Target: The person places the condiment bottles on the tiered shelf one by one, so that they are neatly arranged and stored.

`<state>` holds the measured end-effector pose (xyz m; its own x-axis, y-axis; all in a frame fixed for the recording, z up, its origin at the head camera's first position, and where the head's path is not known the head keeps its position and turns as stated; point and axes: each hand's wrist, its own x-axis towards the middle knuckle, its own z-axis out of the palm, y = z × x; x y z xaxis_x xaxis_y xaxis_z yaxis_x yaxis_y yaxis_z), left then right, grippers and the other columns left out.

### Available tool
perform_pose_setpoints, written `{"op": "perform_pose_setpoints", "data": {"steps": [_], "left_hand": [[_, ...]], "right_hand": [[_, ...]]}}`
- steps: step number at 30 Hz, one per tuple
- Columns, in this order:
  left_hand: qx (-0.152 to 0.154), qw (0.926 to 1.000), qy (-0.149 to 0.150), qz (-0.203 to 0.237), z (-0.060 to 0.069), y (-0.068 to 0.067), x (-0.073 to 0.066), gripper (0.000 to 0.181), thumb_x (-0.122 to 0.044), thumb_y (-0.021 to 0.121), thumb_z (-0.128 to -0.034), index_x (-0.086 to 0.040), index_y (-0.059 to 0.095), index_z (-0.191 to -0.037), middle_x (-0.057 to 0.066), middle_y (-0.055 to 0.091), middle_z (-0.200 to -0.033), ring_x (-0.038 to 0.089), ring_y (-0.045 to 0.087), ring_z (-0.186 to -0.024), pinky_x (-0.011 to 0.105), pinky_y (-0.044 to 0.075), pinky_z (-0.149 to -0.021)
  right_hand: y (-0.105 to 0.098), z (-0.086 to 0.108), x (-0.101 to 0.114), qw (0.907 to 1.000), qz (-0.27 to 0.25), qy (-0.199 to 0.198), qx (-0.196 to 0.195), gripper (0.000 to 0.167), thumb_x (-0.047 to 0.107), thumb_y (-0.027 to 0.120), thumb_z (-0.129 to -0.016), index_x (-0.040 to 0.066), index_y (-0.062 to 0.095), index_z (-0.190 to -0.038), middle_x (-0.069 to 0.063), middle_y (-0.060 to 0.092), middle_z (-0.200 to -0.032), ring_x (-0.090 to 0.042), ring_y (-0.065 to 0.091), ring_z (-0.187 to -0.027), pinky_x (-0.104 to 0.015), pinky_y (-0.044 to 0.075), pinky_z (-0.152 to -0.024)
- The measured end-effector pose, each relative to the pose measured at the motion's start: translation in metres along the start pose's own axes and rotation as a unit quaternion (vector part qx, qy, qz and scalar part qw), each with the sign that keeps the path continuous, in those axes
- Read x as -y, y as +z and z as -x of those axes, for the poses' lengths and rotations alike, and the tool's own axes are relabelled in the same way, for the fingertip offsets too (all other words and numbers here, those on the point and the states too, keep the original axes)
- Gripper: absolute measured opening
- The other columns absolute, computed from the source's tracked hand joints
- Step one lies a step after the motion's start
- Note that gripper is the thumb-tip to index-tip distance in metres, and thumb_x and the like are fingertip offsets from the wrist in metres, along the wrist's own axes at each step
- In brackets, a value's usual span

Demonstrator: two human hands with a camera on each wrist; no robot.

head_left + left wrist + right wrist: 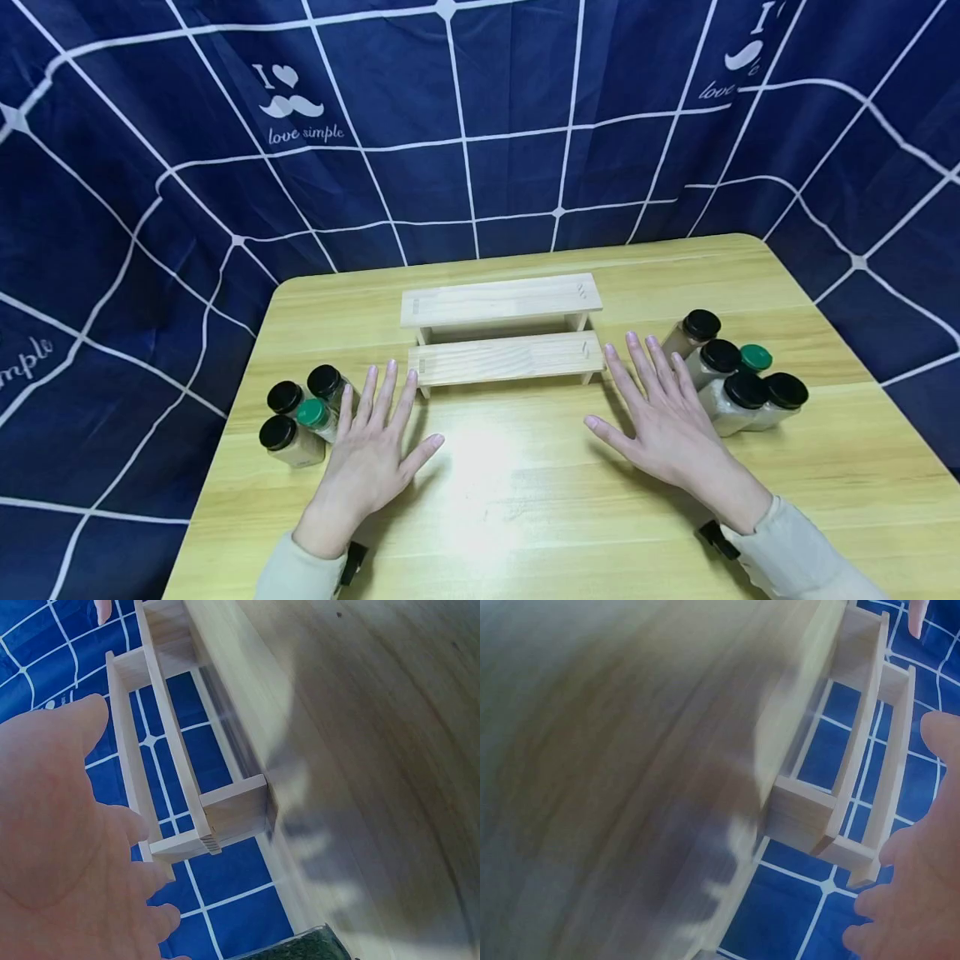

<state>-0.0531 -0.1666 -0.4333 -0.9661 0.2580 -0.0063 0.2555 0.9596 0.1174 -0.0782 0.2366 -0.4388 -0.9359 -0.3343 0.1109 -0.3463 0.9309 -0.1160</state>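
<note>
My left hand (369,462) hovers palm down with fingers spread, near the left end of a two-tier wooden rack. Likewise spread, my right hand (670,425) is off the rack's right end, holding nothing. The rack's lower shelf (506,358) stands in front of its higher shelf (501,300), both pale wood. Beside my left hand is a group of spice jars with black lids (278,433) and one green-lidded jar (315,417). By my right hand stands another group, black-lidded jars (731,402) around a green lid (756,358). Both wrist views show the rack side-on beyond the fingers.
Everything stands on a light wooden table (495,517) with rounded back corners. A dark blue curtain (517,100) with white grid lines hangs behind the table and at both sides. A green-black jar edge (300,946) shows low in the left wrist view.
</note>
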Motion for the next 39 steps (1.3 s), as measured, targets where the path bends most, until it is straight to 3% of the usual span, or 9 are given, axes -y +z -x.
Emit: {"op": "perform_pose_setpoints", "data": {"steps": [9, 16, 20, 25, 32, 36, 39], "left_hand": [[0.005, 1.0000, 0.000, 0.005, 0.000, 0.001, -0.002, 0.092, -0.075, 0.038, -0.1026, -0.021, 0.009, -0.171, 0.006, -0.010, -0.178, 0.033, -0.007, -0.166, 0.066, 0.002, -0.134], [0.006, 1.0000, 0.003, 0.003, -0.002, 0.002, -0.002, 0.092, -0.074, 0.038, -0.1026, -0.020, 0.009, -0.171, 0.007, -0.007, -0.178, 0.033, -0.004, -0.166, 0.066, 0.005, -0.134], [0.001, 1.0000, 0.007, 0.002, -0.004, 0.003, -0.002, 0.092, -0.073, 0.040, -0.1030, -0.019, 0.010, -0.171, 0.009, -0.002, -0.179, 0.036, 0.001, -0.166, 0.066, 0.006, -0.134], [-0.004, 0.9998, 0.016, 0.006, -0.008, 0.006, -0.001, 0.091, -0.072, 0.040, -0.1039, -0.018, 0.011, -0.171, 0.013, 0.005, -0.179, 0.038, 0.007, -0.166, 0.067, 0.010, -0.134], [0.006, 0.9939, 0.023, 0.107, -0.013, 0.010, 0.001, 0.088, -0.068, 0.039, -0.1062, -0.016, 0.009, -0.171, 0.014, 0.003, -0.179, 0.038, 0.009, -0.165, 0.065, 0.015, -0.133], [0.016, 0.9823, 0.014, 0.186, -0.018, 0.013, 0.003, 0.087, -0.068, 0.036, -0.1069, -0.016, 0.008, -0.171, 0.012, 0.001, -0.179, 0.037, 0.012, -0.165, 0.066, 0.020, -0.132], [0.023, 0.9694, 0.004, 0.244, -0.022, 0.015, 0.004, 0.085, -0.067, 0.036, -0.1075, -0.017, 0.009, -0.171, 0.011, -0.001, -0.179, 0.038, 0.014, -0.164, 0.066, 0.026, -0.130]], "right_hand": [[0.002, 0.002, -0.001, 1.0000, -0.006, -0.005, -0.001, 0.099, 0.069, 0.052, -0.101, 0.019, 0.004, -0.171, -0.012, -0.014, -0.177, -0.033, -0.018, -0.164, -0.060, -0.010, -0.135], [-0.003, 0.003, 0.000, 0.9993, 0.002, -0.023, -0.029, 0.095, 0.064, 0.056, -0.101, 0.021, 0.009, -0.171, -0.012, -0.009, -0.178, -0.034, -0.010, -0.166, -0.044, -0.017, -0.135], [-0.011, 0.002, 0.001, 0.9981, -0.009, -0.028, -0.054, 0.093, 0.060, 0.061, -0.100, 0.022, 0.014, -0.171, -0.012, -0.002, -0.179, -0.034, -0.003, -0.167, -0.041, -0.013, -0.137], [-0.018, 0.003, 0.000, 0.9961, -0.017, -0.029, -0.082, 0.092, 0.056, 0.064, -0.099, 0.021, 0.018, -0.170, -0.013, 0.005, -0.178, -0.034, 0.002, -0.167, -0.048, -0.003, -0.138], [-0.021, 0.005, -0.006, 0.9937, -0.026, -0.022, -0.107, 0.092, 0.053, 0.069, -0.096, 0.019, 0.024, -0.169, -0.016, 0.013, -0.177, -0.039, 0.008, -0.165, -0.063, 0.015, -0.134], [-0.024, 0.005, -0.011, 0.9878, -0.035, -0.032, -0.148, 0.089, 0.053, 0.068, -0.095, 0.015, 0.033, -0.166, -0.020, 0.025, -0.174, -0.041, 0.017, -0.163, -0.064, 0.020, -0.133], [-0.027, 0.005, -0.017, 0.9763, -0.051, -0.044, -0.206, 0.083, 0.059, 0.063, -0.097, 0.010, 0.043, -0.161, -0.025, 0.038, -0.167, -0.047, 0.030, -0.157, -0.063, 0.024, -0.132]]}}
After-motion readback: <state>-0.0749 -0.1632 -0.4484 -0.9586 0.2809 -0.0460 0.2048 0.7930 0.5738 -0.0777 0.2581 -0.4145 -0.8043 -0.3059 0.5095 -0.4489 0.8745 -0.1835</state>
